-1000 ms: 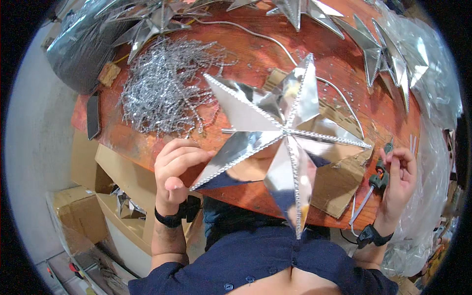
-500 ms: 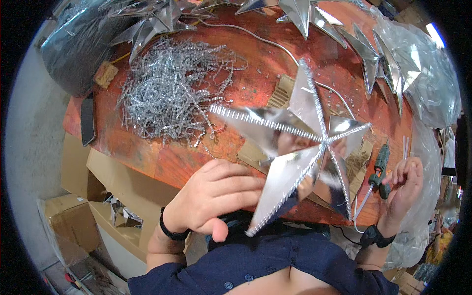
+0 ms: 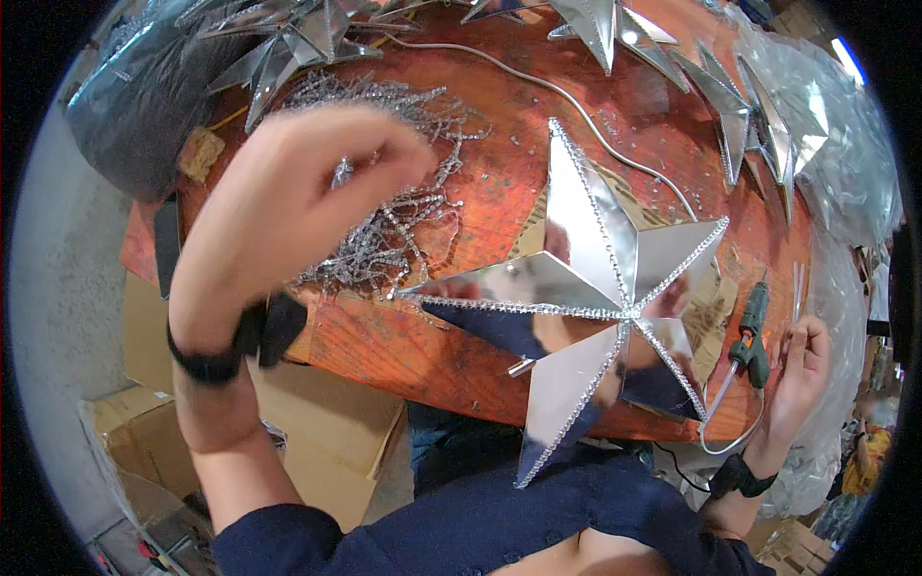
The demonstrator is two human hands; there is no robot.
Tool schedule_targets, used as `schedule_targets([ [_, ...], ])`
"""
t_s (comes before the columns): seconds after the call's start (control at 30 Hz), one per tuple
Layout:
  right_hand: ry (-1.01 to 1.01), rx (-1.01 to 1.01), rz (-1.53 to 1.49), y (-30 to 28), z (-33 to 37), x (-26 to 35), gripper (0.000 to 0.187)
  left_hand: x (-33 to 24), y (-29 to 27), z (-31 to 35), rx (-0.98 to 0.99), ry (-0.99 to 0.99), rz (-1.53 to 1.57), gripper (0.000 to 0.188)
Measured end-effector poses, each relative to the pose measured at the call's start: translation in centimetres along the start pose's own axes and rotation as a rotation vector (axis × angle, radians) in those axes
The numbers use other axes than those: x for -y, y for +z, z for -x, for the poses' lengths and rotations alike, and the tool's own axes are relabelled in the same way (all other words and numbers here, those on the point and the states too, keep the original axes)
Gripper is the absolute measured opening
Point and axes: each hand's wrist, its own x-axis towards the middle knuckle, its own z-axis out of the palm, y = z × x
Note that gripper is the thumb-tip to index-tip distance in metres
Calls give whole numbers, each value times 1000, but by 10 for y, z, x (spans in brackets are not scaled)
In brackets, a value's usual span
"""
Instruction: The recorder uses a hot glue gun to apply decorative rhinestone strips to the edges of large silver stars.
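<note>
My left hand [image 3: 298,192] is raised over the heap of silver beaded strands [image 3: 423,235] and covers much of it. Its fingers curl toward the thumb but are smeared by motion, so whether they hold a strand cannot be told. A mirror-finish silver star [image 3: 576,360] lies in front of me, its ridges lined with sparkling beaded trim and one point overhanging the table's near edge. At the right, my right hand [image 3: 805,370] is loosely closed with nothing visible in it. Beside it lies a dark green glue gun [image 3: 752,331] with an orange trigger.
More silver stars [image 3: 735,120] line the far side of the reddish wooden table [image 3: 519,211]. A white cord [image 3: 576,101] crosses it, and cardboard [image 3: 715,317] lies under the star. Clear plastic sheeting [image 3: 850,173] hangs at the right; cardboard boxes [image 3: 331,442] stand at the lower left.
My left hand has left the star's near point and swung up and left over the strands. The star has turned slightly and sits flatter. My right hand has shifted a little lower beside the glue gun.
</note>
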Motion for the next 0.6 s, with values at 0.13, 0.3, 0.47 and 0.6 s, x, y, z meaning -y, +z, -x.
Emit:
schedule_targets([
  [0.13, -21, 71, 6, 10, 3, 12, 9, 32, 4, -58, 132, 108, -287, 15],
  [0.3, 12, 82, -60, 10, 7, 15, 11, 61, 7, -113, 588, 310, -587, 79],
  [0.47, 40, 40, -5, -2, 12, 6, 17, 66, 61, -110, 213, 341, -411, 22],
  [0.6, 67, 32, -22, -9, 12, 5, 19, 66, 68, -102, 242, 304, -429, 22],
])
